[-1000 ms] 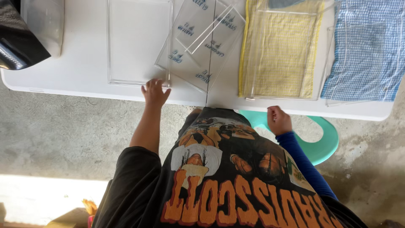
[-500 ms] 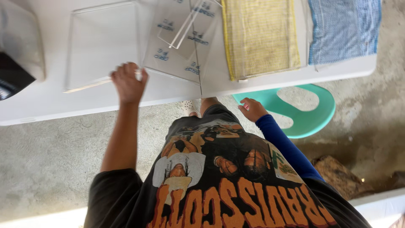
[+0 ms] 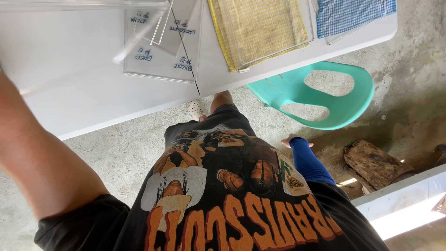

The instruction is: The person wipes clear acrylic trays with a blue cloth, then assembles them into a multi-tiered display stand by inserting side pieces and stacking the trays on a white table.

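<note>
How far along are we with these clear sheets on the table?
Done: several marked clear sheets lie stacked on the white table, beside a yellow checked cloth and a blue checked cloth. In hand: the left arm is raised, its hand out of frame, and one blurred clear panel seems lifted above the table. The right hand hangs free. What is left cannot be told.

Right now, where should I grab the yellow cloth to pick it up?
Pinch the yellow cloth by its near corner, coming from the front edge of the table. A clear sheet lies flat over most of it, but that corner seems to poke out, so it probably slides free easiest.
</note>
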